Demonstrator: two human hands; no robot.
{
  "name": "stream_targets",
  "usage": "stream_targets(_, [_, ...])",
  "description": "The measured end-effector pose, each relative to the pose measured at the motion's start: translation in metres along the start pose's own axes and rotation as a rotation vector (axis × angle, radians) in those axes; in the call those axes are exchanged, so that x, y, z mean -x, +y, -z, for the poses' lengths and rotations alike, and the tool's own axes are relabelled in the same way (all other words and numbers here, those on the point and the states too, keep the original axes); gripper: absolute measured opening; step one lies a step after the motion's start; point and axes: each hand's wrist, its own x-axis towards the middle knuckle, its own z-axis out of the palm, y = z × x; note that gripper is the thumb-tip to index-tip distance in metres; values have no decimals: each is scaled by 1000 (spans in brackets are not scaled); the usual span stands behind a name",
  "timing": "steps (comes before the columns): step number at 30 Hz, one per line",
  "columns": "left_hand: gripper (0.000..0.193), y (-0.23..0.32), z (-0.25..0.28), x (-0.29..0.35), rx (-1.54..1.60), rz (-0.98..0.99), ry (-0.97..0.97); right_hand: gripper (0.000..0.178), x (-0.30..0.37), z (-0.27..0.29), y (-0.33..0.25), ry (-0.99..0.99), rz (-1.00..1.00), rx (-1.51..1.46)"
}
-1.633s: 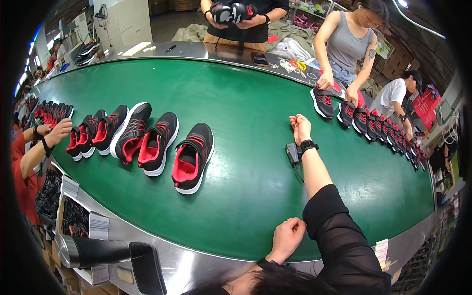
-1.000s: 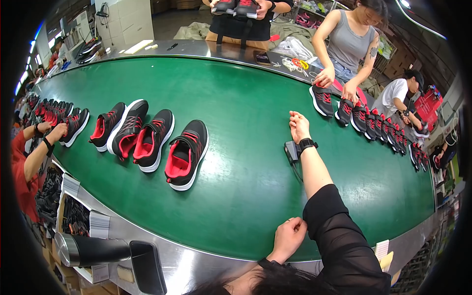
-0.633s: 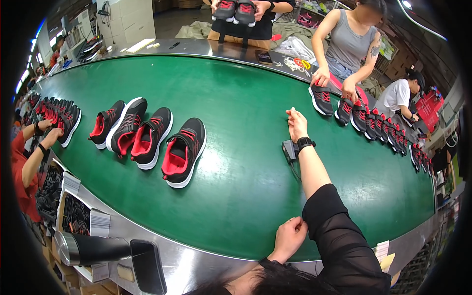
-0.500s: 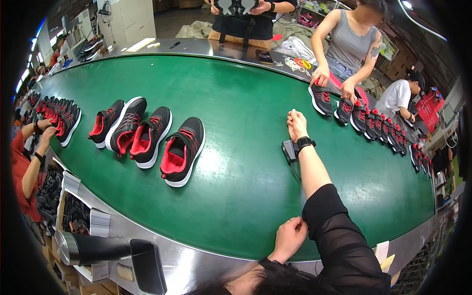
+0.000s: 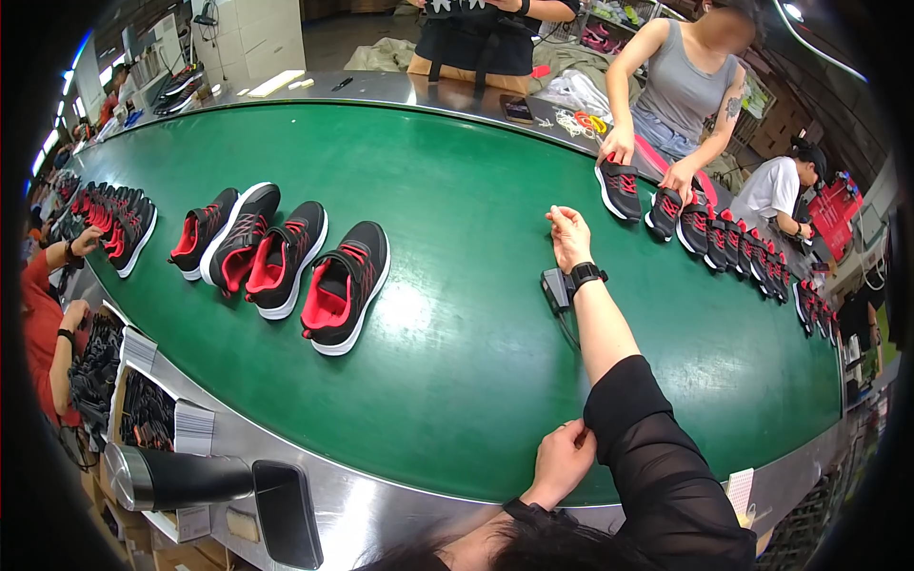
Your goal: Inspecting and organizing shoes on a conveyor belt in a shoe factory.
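My right hand (image 5: 569, 236) is raised over the green belt (image 5: 466, 314), arm stretched forward. Its fingers are curled with the tips drawn together; whether a small thing is between them, I cannot make out. Low over the belt's near edge, my left hand (image 5: 562, 463) is closed beside my right sleeve (image 5: 628, 409), its fingertips partly hidden there. Left of my right hand stand several black sneakers with red linings and white soles. The closest sneaker (image 5: 347, 288) is apart from both hands. A black band with a small grey box (image 5: 555, 287) is on my right wrist.
Across the belt, a person (image 5: 687, 81) handles sneakers at the head of a row (image 5: 728, 238). Another row (image 5: 119, 228) stands at far left beside a red-sleeved person. Along the near metal edge lie a black bottle (image 5: 181, 479), a dark tray (image 5: 286, 514) and boxes of black pieces (image 5: 148, 414).
The loose sneakers have shifted slightly left and away. My right hand's fingertips have swung left; my left hand stays put. The red-sleeved person's lower hand has left the shoe row and dropped.
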Motion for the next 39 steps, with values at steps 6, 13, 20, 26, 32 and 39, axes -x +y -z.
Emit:
stream_targets(6, [16, 6, 0, 1, -19, 14, -9, 40, 3, -7, 6, -5, 93, 32])
stream_targets(13, [16, 2, -12, 1, -43, 5, -14, 37, 0, 4, 1, -24, 38, -44])
stream_targets(20, [16, -1, -23, 3, -36, 13, -10, 22, 0, 10, -1, -76, -17, -134])
stream_targets(26, [17, -5, -29, 5, -35, 24, 4, 24, 4, 4, -2, -31, -33, -156])
stream_targets(32, [19, 1, -35, 5, -142, 44, 5, 29, -5, 9, 7, -55, 42, 2])
stream_targets(39, [21, 1, -39, 4, -183, 56, 17, 30, 2, 8, -1, -87, -54, -56])
